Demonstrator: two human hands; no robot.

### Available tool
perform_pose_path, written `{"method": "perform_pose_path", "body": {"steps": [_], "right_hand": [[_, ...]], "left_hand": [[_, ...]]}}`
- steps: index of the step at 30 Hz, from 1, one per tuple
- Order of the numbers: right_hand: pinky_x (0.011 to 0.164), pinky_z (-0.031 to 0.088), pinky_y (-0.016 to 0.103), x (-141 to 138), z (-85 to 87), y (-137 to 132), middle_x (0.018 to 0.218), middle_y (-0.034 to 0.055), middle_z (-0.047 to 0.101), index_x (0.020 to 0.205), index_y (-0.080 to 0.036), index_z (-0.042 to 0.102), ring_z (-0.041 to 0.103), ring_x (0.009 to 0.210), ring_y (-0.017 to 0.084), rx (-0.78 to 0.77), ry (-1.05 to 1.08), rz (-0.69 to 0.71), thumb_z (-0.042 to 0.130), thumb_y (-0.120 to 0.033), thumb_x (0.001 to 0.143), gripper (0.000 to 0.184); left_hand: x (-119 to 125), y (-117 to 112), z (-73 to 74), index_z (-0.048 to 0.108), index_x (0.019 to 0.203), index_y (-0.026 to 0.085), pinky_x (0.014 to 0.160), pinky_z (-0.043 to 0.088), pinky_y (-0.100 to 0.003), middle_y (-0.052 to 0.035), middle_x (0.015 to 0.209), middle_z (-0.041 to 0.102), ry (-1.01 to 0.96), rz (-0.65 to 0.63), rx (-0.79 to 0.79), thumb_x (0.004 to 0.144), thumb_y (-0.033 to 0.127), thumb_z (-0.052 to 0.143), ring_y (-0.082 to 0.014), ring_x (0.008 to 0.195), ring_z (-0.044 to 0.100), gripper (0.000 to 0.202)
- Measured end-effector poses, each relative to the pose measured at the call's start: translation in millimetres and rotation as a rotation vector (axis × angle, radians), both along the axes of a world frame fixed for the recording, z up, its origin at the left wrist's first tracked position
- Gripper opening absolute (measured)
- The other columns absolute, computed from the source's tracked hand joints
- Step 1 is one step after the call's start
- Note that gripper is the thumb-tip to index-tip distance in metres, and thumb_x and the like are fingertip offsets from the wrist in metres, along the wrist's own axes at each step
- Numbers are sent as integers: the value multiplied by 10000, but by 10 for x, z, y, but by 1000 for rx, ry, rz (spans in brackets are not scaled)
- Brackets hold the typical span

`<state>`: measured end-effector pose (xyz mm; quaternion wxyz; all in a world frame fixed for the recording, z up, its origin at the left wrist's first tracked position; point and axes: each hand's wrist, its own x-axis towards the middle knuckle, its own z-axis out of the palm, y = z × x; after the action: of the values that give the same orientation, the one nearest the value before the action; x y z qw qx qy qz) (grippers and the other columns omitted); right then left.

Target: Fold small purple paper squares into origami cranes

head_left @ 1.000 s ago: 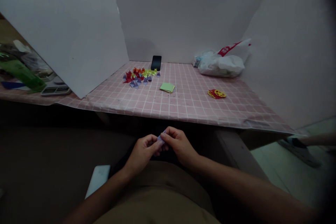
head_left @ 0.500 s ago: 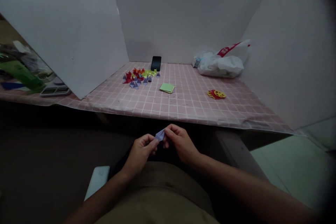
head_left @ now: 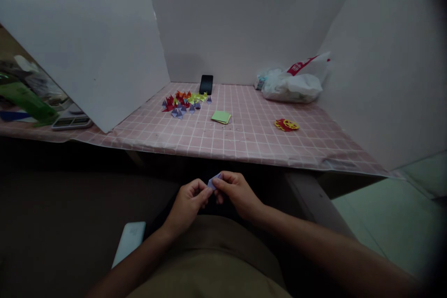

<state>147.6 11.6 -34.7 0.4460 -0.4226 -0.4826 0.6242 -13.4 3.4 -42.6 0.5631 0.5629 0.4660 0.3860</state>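
A small folded piece of lavender origami paper is held over my lap, below the table's front edge. My left hand pinches its lower left part between thumb and fingers. At its upper right, my right hand grips the paper with the thumb lying on top. My fingers hide much of its shape. Beyond, on the table, lies a cluster of small folded paper pieces in red, orange, yellow and lavender. To the right of them is a stack of square paper sheets, light green on top.
On the pink checked tabletop are a black phone, a white plastic bag and red and yellow cut-out pieces. White panels enclose the table. A white flat device lies beside my left forearm.
My right thumb has slid down and left over the lavender paper, covering more of it. The right hand is slightly lower, while the left still pinches its end.
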Motion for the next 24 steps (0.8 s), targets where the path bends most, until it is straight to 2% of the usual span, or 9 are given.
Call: {"method": "perform_pose_path", "body": {"steps": [5, 11, 18, 24], "right_hand": [[496, 352, 237, -1, 1, 16, 535, -34, 561, 659, -164, 607, 471, 473, 88, 23, -22, -33, 677, -353, 793, 242], [527, 373, 240, -4, -22, 4, 541, -31, 584, 678, -163, 606, 500, 497, 96, -7, 57, 35, 737, -354, 755, 244], [530, 359, 247, 3, -8, -1, 505, -26, 581, 637, -162, 616, 494, 488, 100, 0, 53, -47, 732, -364, 764, 265], [527, 353, 244, 9, -7, 6, 509, -33, 584, 645, -170, 599, 487, 482, 94, -14, 64, -88, 739, -354, 751, 255]], "left_hand": [[12, 1, 12, 576, 691, 164, 579, 387, -247, 15, 633, 558, -22, -10, -25, 828, 431, 632, -110, 570, 476, 306], [19, -11, 38, 563, 664, 166, 546, 369, -237, 15, 606, 570, 19, -31, 18, 830, 415, 632, -104, 541, 453, 307], [19, -20, 51, 594, 697, 156, 581, 412, -245, -2, 666, 602, -29, -36, -7, 828, 416, 637, -111, 577, 501, 295], [21, -9, 28, 590, 675, 158, 557, 401, -241, 14, 626, 575, -57, 1, -59, 787, 419, 681, -103, 547, 488, 298]]}}
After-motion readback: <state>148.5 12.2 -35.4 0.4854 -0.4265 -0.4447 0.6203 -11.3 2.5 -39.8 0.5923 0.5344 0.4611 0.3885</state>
